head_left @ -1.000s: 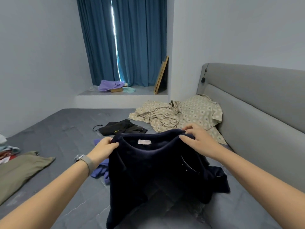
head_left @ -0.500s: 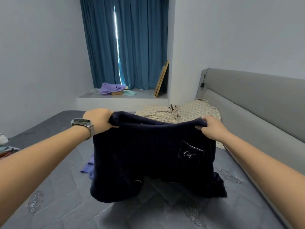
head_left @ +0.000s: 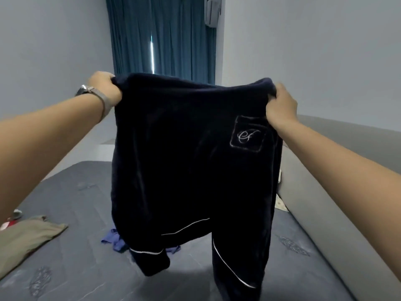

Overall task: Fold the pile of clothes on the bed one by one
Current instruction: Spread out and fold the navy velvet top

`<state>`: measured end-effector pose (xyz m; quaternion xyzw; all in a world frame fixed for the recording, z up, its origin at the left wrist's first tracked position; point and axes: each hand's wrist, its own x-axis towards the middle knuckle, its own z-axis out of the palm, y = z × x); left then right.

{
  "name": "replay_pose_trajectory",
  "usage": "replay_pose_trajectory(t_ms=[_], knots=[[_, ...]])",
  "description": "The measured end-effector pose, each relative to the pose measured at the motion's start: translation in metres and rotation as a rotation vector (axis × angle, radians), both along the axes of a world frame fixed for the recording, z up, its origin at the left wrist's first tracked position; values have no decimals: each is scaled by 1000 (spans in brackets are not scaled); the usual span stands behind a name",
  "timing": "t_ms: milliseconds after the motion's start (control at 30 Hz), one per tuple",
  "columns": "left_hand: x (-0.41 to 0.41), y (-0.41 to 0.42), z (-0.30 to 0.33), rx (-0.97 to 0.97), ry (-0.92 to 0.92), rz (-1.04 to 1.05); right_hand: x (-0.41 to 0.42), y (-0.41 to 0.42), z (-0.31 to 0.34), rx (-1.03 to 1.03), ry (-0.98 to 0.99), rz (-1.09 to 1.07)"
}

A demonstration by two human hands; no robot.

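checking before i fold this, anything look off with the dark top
No damage shows. The navy top hangs unevenly between the left hand and right hand: one sleeve cuff dangles short, the other side trails lower.

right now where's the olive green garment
Head view, lower left: the olive green garment lies flat on the bed, left of the blue cloth.

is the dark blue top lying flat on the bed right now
No, the left hand and right hand hold the dark blue top up by its upper corners, hanging above the bed.
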<state>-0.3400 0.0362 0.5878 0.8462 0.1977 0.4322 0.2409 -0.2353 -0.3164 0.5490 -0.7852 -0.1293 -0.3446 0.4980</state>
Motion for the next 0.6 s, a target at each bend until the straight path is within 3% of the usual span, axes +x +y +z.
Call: replay_pose_trajectory(t_ms=[100, 200, 233, 300, 367, 467, 600], knots=[[-14, -2, 18, 160, -10, 68, 0, 1, 16, -124, -169, -63], [-15, 13, 11, 235, 144, 165, 12, 5, 3, -406, -266, -78], [-14, 21, 1, 159, 198, 142, 19, 7, -8, -510, -278, -72], [-9, 34, -27, -227, 248, -50, 28, 14, -34, -635, -243, -61], [0, 36, -61, -573, 252, -258, 39, 22, -59, -627, -132, -93], [33, 37, -113, -1008, 100, -351, 64, 30, -91, -584, 163, -98], [92, 43, -178, -918, 176, -243, 108, 29, -135, -672, 431, -39]])
